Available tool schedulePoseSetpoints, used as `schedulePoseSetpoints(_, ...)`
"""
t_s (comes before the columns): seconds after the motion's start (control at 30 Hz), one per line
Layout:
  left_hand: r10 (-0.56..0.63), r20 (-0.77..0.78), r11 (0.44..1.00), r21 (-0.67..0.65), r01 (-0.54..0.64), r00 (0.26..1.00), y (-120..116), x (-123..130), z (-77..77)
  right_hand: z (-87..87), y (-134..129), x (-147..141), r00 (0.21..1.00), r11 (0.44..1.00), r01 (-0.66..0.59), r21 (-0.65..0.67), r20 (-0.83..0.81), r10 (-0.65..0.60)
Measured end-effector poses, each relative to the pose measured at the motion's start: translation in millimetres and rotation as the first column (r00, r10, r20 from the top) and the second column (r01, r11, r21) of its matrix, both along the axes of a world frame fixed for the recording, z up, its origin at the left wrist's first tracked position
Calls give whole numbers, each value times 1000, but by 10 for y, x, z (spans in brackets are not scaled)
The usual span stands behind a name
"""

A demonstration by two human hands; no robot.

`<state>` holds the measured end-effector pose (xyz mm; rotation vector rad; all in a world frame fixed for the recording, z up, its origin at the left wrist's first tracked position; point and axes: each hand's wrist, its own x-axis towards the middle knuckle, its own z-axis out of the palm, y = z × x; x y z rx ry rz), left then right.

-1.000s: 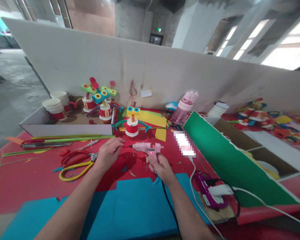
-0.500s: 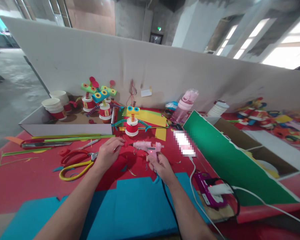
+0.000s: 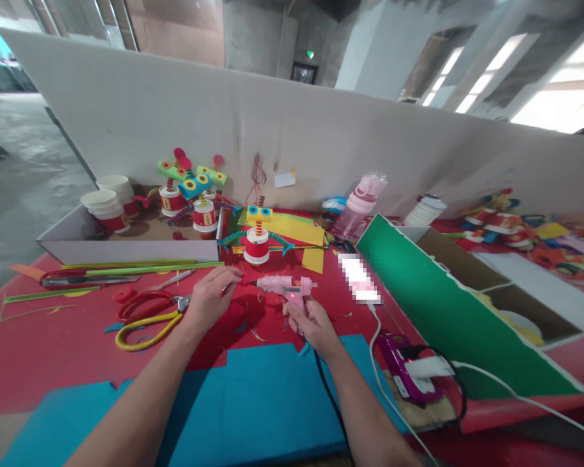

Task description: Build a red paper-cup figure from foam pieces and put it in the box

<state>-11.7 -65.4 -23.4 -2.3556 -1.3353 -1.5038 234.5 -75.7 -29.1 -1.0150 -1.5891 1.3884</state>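
My right hand (image 3: 314,324) is wrapped round the handle of a pink hot glue gun (image 3: 283,286), whose small red light is lit. Its nozzle points left, close to the fingertips of my left hand (image 3: 213,295). Those fingers are pinched on a small red piece (image 3: 244,279), hard to make out against the red table; whether the nozzle touches it I cannot tell. Just behind stands a paper-cup figure (image 3: 257,245) with a yellow head, blue eyes and green coiled arms. Left of my left hand lie scissors (image 3: 148,331) with one red and one yellow handle.
A white tray (image 3: 126,251) holds more cup figures and stacked paper cups (image 3: 108,211). Yellow paper sheets (image 3: 292,227) and a pink bottle (image 3: 363,204) stand behind. Blue foam board (image 3: 272,402) lies in front. At right are a purple power strip (image 3: 403,373), cables and a green-sided box (image 3: 448,311).
The glue gun has shifted slightly left, bringing its nozzle nearer to my left fingertips. My left hand has hardly moved.
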Motion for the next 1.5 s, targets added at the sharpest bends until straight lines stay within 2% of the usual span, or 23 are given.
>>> schedulePoseSetpoints(0.27,0,25,1000,-15,0,1000,1,6,12,7,-9,-6,999,999,52,-4,-11,-52)
schedulePoseSetpoints(0.57,3,23,1000,-20,-3,1000,1,5,10,15,-23,-29,998,999,27,-34,-61,-29)
schedulePoseSetpoints(0.77,6,7,1000,6,-6,1000,2,8,3,27,-19,-21,999,999,43,-8,-21,-43)
schedulePoseSetpoints(0.93,14,4,999,-30,-14,1000,1,-1,0,36,-32,-23,999,999,17,-44,-33,-19)
schedulePoseSetpoints(1.13,1,28,1000,-14,-1,1000,1,5,8,8,-14,-17,997,997,75,-19,-28,-75)
schedulePoseSetpoints(1.37,0,42,999,-37,2,999,-6,18,18,38,-28,-22,999,999,27,-44,-37,-28)
schedulePoseSetpoints(1.5,2,47,999,-46,0,999,-4,12,10,16,-15,-13,997,998,42,-56,-58,-45)
